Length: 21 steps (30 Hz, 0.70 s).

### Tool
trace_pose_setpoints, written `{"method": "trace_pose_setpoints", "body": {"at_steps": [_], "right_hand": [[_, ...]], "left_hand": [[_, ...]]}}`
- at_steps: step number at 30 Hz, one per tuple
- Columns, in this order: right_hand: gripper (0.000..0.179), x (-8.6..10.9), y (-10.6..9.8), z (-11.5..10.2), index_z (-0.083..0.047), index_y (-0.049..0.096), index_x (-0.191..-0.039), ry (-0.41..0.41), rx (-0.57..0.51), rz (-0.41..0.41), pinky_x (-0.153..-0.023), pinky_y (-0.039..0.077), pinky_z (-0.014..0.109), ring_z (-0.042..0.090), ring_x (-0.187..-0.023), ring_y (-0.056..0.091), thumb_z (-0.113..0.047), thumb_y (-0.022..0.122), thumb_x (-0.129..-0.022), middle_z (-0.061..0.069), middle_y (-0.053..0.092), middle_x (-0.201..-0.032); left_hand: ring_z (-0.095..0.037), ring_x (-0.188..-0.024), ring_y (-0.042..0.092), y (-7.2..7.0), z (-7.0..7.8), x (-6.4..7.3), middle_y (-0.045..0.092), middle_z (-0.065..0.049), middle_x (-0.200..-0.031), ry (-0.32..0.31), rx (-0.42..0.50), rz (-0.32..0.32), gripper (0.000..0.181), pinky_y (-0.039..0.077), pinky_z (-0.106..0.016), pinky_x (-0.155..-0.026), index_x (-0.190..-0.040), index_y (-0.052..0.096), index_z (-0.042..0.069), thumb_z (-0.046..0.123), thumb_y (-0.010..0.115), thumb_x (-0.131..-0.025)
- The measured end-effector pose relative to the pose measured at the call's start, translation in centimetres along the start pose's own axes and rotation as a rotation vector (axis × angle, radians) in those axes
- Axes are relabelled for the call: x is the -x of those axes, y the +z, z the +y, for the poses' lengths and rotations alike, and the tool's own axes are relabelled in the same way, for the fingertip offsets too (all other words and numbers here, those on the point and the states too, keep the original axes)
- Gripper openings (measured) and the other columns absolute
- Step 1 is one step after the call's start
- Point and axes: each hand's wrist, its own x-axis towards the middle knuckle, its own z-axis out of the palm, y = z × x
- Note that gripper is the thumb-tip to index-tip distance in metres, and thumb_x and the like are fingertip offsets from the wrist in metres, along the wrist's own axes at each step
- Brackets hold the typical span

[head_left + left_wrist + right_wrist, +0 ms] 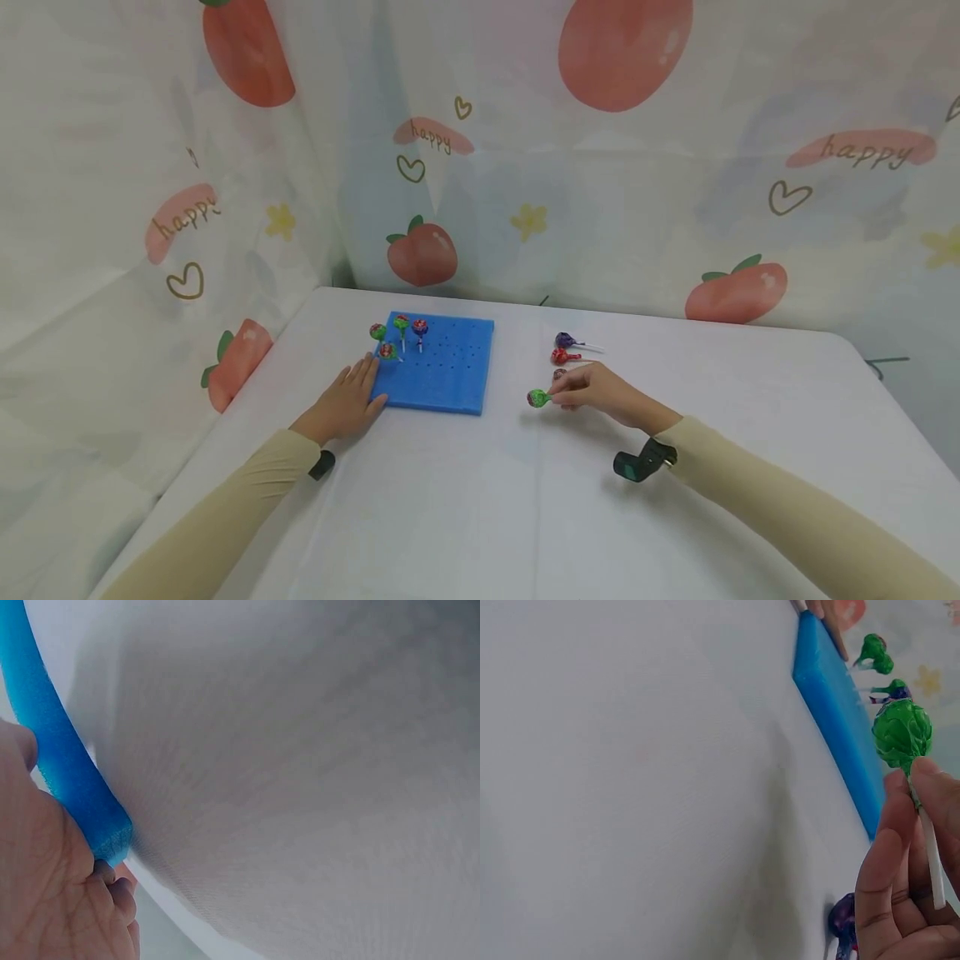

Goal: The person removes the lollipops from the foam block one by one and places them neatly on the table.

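Note:
My right hand (588, 390) pinches a green-wrapped lollipop (537, 398) above the table, right of a blue board. In the right wrist view, thumb and fingers grip this lollipop (902, 735) just below its head, the white stick pointing down. My left hand (348, 402) rests against the left edge of the blue board (435, 387), fingers extended and thumb at the near corner. Small holes dot the board. Several lollipops (402, 322) stand in its far left part, one of them leaning. The left wrist view shows my palm (52, 877) beside the board's blue side (71, 772).
Beyond my right hand lie a purple lollipop (565, 340) and a red lollipop (559, 356); another lollipop (559, 374) is partly hidden by my fingers. A white cloth covers the table (450, 500). Printed curtains (510, 192) hang behind and to the left.

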Motion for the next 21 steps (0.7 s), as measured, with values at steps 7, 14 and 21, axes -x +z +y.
{"method": "trace_pose_setpoints", "body": {"at_steps": [7, 14, 21], "right_hand": [[0.027, 1.0, -0.6, 1.0, 0.000, 0.071, -0.104, 0.042, 0.024, 0.064, -0.075, 0.054, 0.023, 0.012, -0.079, 0.062, -0.021, 0.068, -0.087, 0.008, 0.071, -0.096], [0.028, 1.7, -1.1, 1.6, 0.002, 0.070, -0.105, 0.048, 0.012, 0.119, -0.075, 0.056, 0.025, 0.011, -0.079, 0.063, -0.019, 0.067, -0.087, 0.009, 0.070, -0.099], [0.032, 1.9, -1.3, 2.1, 0.005, 0.067, -0.108, 0.077, -0.027, 0.182, -0.072, 0.054, 0.020, 0.008, -0.077, 0.061, -0.019, 0.066, -0.088, 0.003, 0.071, -0.088]], "left_hand": [[-0.041, -0.144, 0.015, -0.2, 0.1, 0.2, 0.013, -0.028, -0.154, 0.003, 0.001, 0.000, 0.069, 0.016, -0.055, -0.116, -0.146, 0.014, -0.010, 0.034, 0.039, -0.100], [-0.041, -0.144, 0.016, 0.0, 0.0, 0.1, 0.013, -0.028, -0.154, 0.005, -0.003, 0.003, 0.069, 0.017, -0.054, -0.116, -0.146, 0.014, -0.010, 0.036, 0.038, -0.100], [-0.042, -0.143, 0.016, 0.1, -0.1, 0.1, 0.014, -0.028, -0.154, 0.015, -0.001, 0.018, 0.069, 0.017, -0.055, -0.116, -0.146, 0.014, -0.011, 0.034, 0.039, -0.100]]}}
